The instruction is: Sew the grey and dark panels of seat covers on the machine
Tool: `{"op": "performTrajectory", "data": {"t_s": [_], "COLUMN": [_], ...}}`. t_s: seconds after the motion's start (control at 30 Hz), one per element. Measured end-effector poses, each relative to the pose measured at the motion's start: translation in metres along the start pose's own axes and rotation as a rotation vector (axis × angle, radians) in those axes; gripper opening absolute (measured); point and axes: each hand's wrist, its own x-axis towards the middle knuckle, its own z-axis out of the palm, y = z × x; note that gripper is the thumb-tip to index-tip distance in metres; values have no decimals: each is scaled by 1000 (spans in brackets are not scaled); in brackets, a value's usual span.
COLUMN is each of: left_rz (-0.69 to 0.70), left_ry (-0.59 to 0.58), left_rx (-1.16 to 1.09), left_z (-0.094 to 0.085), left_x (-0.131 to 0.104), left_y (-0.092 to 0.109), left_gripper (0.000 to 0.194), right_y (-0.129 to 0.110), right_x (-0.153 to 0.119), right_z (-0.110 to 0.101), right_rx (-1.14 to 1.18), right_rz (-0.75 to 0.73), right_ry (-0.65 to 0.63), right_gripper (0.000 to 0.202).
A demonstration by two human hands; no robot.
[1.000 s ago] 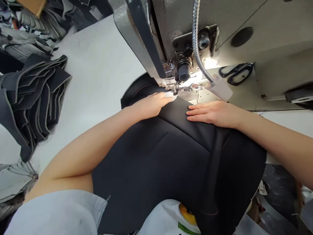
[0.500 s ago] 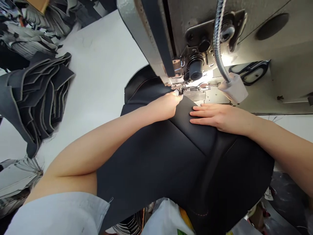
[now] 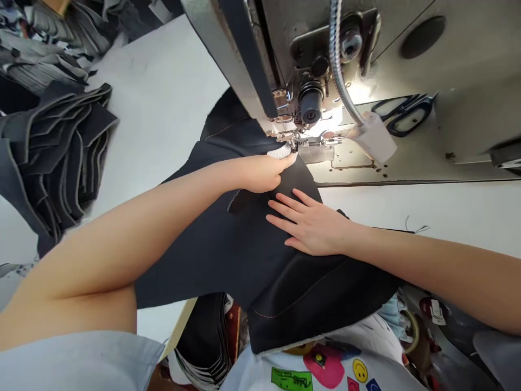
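Note:
Black fabric (image 3: 211,244) with stitched seams lies under the needle area of a sewing machine (image 3: 311,103) and hangs over the table's front edge. My left hand (image 3: 264,172) pinches the fabric's edge right at the presser foot, where a pale underside (image 3: 279,151) shows. Lower and to the right, my right hand (image 3: 307,222) rests flat on the fabric with its fingers spread. A flap of the fabric is folded up beneath my left wrist.
Stacked dark cut pieces (image 3: 61,157) lie on the white table (image 3: 150,81) at the left, with more piles behind. Black scissors (image 3: 409,114) rest on the machine bed beside a white lamp head (image 3: 373,137). Another dark stack (image 3: 205,336) sits below the table edge.
The fabric has turned and shifted under the machine, its lower part swinging up. My right hand has moved left and down, its fingers spreading wider. The view has shifted slightly.

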Motion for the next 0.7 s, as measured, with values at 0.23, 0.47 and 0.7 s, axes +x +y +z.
{"op": "performTrajectory", "data": {"t_s": [0.23, 0.47, 0.7], "left_rz": [61, 13, 35], "left_ry": [50, 169, 123], "left_rx": [-171, -208, -257], "left_z": [0, 7, 15], "left_x": [6, 4, 2], "left_y": [5, 21, 15], "left_gripper": [73, 61, 71], "right_y": [-16, -22, -29], "right_x": [23, 85, 102], "right_z": [4, 18, 31], "right_rx": [83, 294, 446], "right_rz": [178, 408, 504], "right_ry": [-29, -112, -122], "right_gripper": [59, 58, 55]}}
